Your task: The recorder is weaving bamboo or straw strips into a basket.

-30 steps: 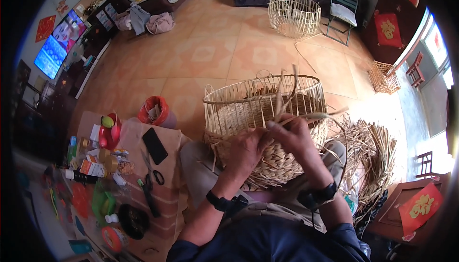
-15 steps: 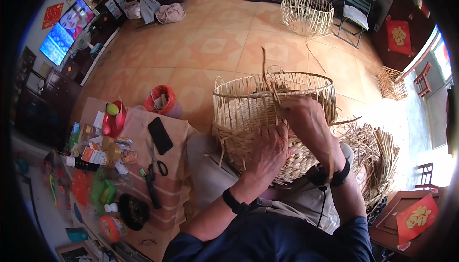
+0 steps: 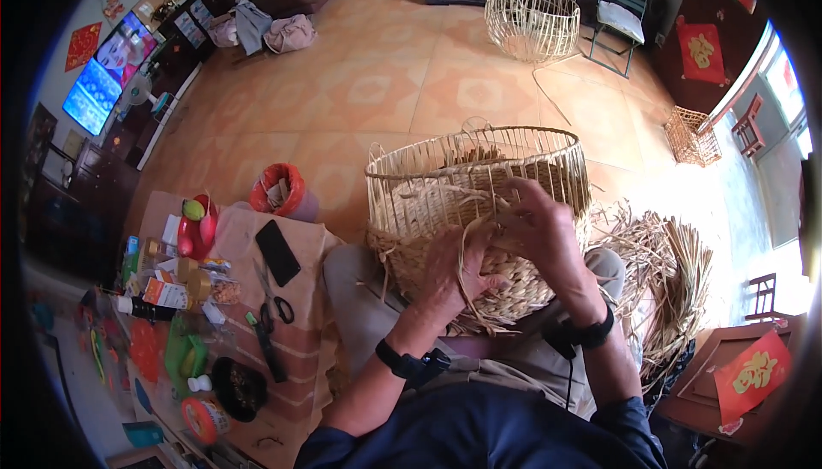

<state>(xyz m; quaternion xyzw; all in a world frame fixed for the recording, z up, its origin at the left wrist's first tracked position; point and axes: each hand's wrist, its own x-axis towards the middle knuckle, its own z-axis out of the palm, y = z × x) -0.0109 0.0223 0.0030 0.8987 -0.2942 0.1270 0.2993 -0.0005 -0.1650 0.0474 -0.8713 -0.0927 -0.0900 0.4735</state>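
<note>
A half-woven straw basket [image 3: 522, 289] rests tilted between my knees. Its lower wall is densely plaited, while bare upright stakes run up to the round rim. My left hand [image 3: 455, 259] is closed at the basket's near wall, its fingertips partly hidden. A pale straw strand [image 3: 463, 274] loops down across that hand. Just to the right, my right hand [image 3: 548, 227] arches over the wall with its fingers bent, pinching the strand close to the stakes. Exactly where its fingertips meet the strand is hard to see.
Loose straw [image 3: 676, 263] is heaped to my right. At left, a cloth-covered table [image 3: 300, 298] carries scissors [image 3: 274, 310], a phone [image 3: 278, 252], jars and a black bowl [image 3: 239, 388]. Beside it stands a red-lined bin [image 3: 295, 191]. Another basket frame [image 3: 533, 23] sits farther off.
The strand that stood up above the rim now loops down over my left hand. My right hand's fingers have lifted and spread from their tighter grip. The view has shifted slightly.
</note>
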